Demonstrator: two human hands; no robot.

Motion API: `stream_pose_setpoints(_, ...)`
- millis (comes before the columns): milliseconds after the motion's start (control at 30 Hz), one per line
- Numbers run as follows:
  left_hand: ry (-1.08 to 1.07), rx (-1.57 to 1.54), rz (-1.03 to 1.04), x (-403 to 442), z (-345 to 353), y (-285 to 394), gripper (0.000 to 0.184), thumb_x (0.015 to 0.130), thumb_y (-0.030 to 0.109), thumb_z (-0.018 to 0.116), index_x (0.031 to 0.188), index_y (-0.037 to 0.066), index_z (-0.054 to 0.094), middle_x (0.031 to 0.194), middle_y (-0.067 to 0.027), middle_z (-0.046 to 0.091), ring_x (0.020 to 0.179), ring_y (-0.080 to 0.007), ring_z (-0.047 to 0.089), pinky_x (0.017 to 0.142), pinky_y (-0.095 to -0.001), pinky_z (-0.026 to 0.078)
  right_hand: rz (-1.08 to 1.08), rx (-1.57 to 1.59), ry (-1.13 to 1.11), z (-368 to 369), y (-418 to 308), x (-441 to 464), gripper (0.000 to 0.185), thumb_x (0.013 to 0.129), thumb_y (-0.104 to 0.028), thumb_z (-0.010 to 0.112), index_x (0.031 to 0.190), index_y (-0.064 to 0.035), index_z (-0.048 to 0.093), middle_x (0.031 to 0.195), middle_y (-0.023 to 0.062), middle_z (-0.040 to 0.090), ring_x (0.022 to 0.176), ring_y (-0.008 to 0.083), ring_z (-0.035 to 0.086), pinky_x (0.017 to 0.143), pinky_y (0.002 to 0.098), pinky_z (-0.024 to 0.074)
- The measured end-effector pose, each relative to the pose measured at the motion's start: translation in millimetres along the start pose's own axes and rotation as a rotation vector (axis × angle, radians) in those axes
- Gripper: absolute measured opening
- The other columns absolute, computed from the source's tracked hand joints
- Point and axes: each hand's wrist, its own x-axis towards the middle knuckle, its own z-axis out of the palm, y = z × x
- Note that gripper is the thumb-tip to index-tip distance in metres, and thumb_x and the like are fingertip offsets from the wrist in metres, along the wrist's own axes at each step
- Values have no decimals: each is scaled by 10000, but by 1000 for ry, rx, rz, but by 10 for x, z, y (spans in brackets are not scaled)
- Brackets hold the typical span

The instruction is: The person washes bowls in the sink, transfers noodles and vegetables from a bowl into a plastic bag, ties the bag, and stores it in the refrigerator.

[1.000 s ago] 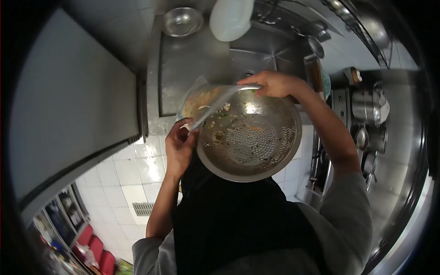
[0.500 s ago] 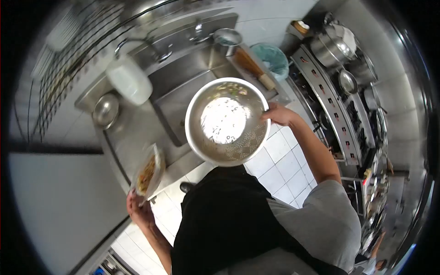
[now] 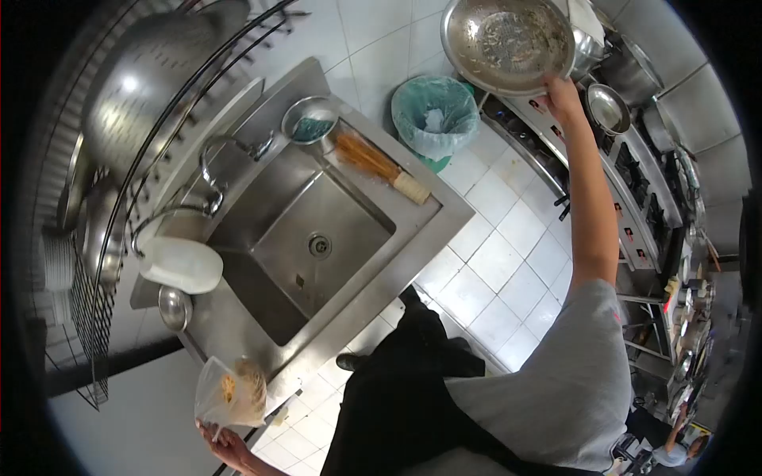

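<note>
My right hand, at the end of an outstretched arm, grips the rim of a metal colander high above the trash bin and stove. Small food bits cling to the colander's inside. Down at the lower left, my left hand holds the edge of a clear plastic bag. Inside the bag is shredded orange and pale food. The bag is beside the sink counter's near left corner.
A steel sink has a brush, a bowl with a green scrubber and a white jug. Beyond stands a lined bin. The stove is right; a wire rack left. Another person is far lower right.
The colander in my right hand has moved up and right, away from my body. My left hand has moved down with the bag. The view has shifted, showing more of the sink and bin.
</note>
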Motion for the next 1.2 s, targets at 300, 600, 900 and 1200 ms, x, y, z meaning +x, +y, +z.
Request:
stream_pose_setpoints(300, 396, 234, 287, -241, 815, 572, 506, 802, -31, 486, 1286, 50, 364, 562, 0, 314, 434, -93, 241, 390, -241, 259, -1172, -713, 513, 1008, 737, 401, 701, 702, 58, 548, 1322, -90, 256, 1301, 235, 305, 1199, 404, 284, 975, 432, 298)
stream_pose_setpoints(600, 594, 918, 740, -615, 377, 1221, 63, 736, 35, 632, 779, 7, 595, 546, -11, 324, 453, -126, 278, 440, -274, 306, -484, -1316, -93, 1136, 3757, 1006, 594, 810, -82, 435, 1338, -272, 241, 1390, 141, 198, 1235, 400, 246, 860, 546, 405)
stream_pose_setpoints(900, -226, 490, 510, -710, 209, 1350, 433, 858, -32, 391, 1290, -7, 363, 812, -30, 432, 599, -81, 377, 506, -177, 320, -136, -229, -140, 467, 1857, 604, 519, 775, -107, 504, 1265, -10, 365, 1165, 180, 464, 978, 290, 524, 787, 361, 455)
stream_pose_setpoints(1200, 223, 248, 464, -819, 787, 961, 415, 863, 68, 486, 1260, -1, 388, 634, 24, 355, 471, -39, 236, 397, -182, 243, 643, -185, -984, 1850, 2028, -1550, 441, 790, -270, 568, 1095, 36, 480, 989, 171, 558, 667, 169, 528, 559, 331, 470)
